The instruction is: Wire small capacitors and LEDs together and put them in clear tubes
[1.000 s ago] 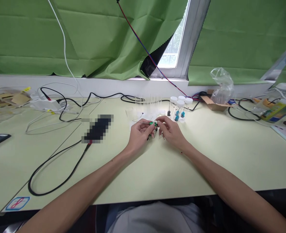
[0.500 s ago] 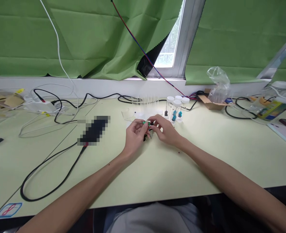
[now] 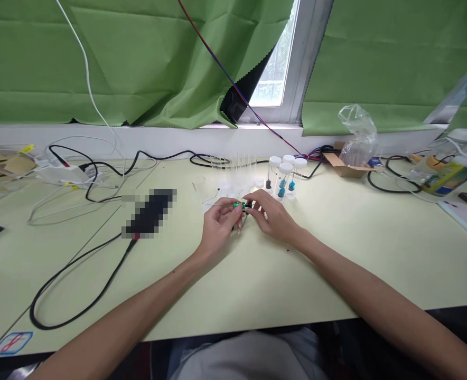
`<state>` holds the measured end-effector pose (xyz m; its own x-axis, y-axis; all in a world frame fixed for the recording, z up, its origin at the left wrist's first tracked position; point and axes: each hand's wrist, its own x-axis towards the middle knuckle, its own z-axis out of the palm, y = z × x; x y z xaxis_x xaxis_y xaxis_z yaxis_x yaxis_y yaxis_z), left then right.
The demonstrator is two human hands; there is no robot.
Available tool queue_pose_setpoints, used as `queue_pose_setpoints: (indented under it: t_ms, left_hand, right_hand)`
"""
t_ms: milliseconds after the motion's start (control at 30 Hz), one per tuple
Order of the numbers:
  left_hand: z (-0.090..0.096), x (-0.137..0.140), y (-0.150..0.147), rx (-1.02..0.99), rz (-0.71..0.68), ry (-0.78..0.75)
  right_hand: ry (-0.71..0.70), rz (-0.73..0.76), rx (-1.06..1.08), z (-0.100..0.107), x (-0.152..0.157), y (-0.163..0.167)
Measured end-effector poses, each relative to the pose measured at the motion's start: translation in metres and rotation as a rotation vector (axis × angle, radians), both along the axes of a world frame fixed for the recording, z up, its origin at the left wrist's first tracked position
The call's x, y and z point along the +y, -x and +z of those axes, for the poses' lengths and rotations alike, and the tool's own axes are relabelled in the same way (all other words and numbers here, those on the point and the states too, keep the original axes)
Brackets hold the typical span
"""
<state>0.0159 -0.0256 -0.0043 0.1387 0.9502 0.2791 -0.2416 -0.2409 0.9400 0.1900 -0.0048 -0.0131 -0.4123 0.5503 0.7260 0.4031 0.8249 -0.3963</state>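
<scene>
Above the table, my left hand (image 3: 218, 224) pinches a small green piece (image 3: 236, 205) threaded on a thin wire. The wire runs out to the left in a loose bend. My right hand (image 3: 272, 215) has its thumb and fingertips closed on a small black piece (image 3: 249, 203) at the right end of the green one. Under the fingers, part of both pieces is hidden, and I cannot tell how they join. Just behind my right hand stand several clear vials with white caps (image 3: 285, 168), holding wires with blue or black bits. Clear tubes (image 3: 233, 168) stand behind my left hand.
A pixelated dark device (image 3: 150, 212) with a black cable (image 3: 33, 303) lies left. At the back are a white power strip (image 3: 65, 173), tangled cables and a cardboard box (image 3: 346, 168) with a plastic bag (image 3: 358, 132). A phone (image 3: 463, 219) lies right. A tiny dark bit (image 3: 288, 250) sits near my right wrist.
My hands stay close together with the fingers slightly shifted. The black piece now shows more plainly beside the green one. The whole view has moved a little.
</scene>
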Motion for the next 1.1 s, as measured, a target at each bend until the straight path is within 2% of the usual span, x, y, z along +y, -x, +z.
queue_pose_setpoints:
  t_ms: [133, 433, 700, 867, 1100]
  left_hand:
    - [-0.001, 0.000, 0.001, -0.080, -0.061, 0.078]
    - [-0.001, 0.003, 0.003, -0.122, -0.056, 0.121]
    - [0.003, 0.002, 0.004, -0.141, -0.062, 0.130]
    - [0.001, 0.003, 0.003, -0.125, -0.052, 0.144]
    - [0.003, 0.003, 0.003, -0.086, -0.046, 0.108]
  right_hand:
    - [0.049, -0.001, 0.059, 0.001, -0.007, 0.001]
    - [0.112, -0.011, 0.084, 0.000, -0.011, 0.006]
    - [0.123, -0.022, 0.136, 0.002, -0.009, 0.013]
    - [0.194, -0.042, 0.141, -0.001, -0.008, 0.015]
    - [0.210, -0.078, 0.127, -0.002, -0.006, 0.016]
